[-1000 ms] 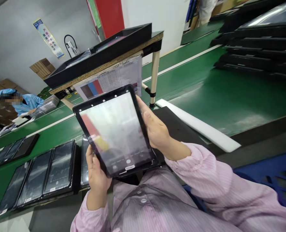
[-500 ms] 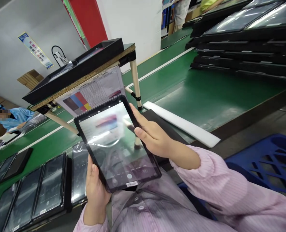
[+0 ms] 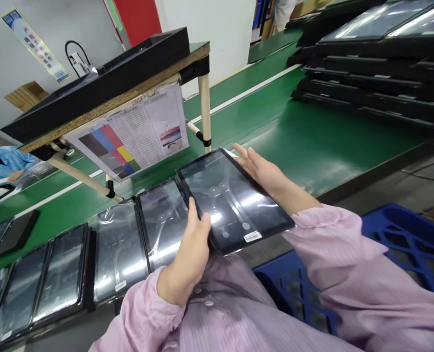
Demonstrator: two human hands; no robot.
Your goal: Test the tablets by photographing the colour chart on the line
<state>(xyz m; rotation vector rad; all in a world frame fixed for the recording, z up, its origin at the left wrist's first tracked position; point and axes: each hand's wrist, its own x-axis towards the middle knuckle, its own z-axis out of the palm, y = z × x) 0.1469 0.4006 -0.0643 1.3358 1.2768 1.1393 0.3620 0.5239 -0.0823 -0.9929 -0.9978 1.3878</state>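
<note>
I hold a black tablet (image 3: 235,200) almost flat in front of my chest, its dark glossy screen up and a white barcode sticker near its lower edge. My left hand (image 3: 189,254) grips the tablet's lower left edge, thumb on the screen's border. My right hand (image 3: 264,171) supports the far right edge from beneath, its fingers stretched out past the rim. Just left of the tablet lie several more tablets in film (image 3: 121,244), set in black trays along the near side of the green conveyor belt (image 3: 312,142).
A colour test chart (image 3: 132,132) hangs from a small stand with a black tray (image 3: 103,78) on top. Stacked black trays (image 3: 371,63) stand at the far right. A blue plastic crate (image 3: 396,244) sits by my right arm. A person in blue (image 3: 4,164) works at far left.
The tablet has been lowered from upright, facing the chart, to nearly flat, and its screen has gone dark. My left hand has shifted right with it; my right hand now lies under its far edge.
</note>
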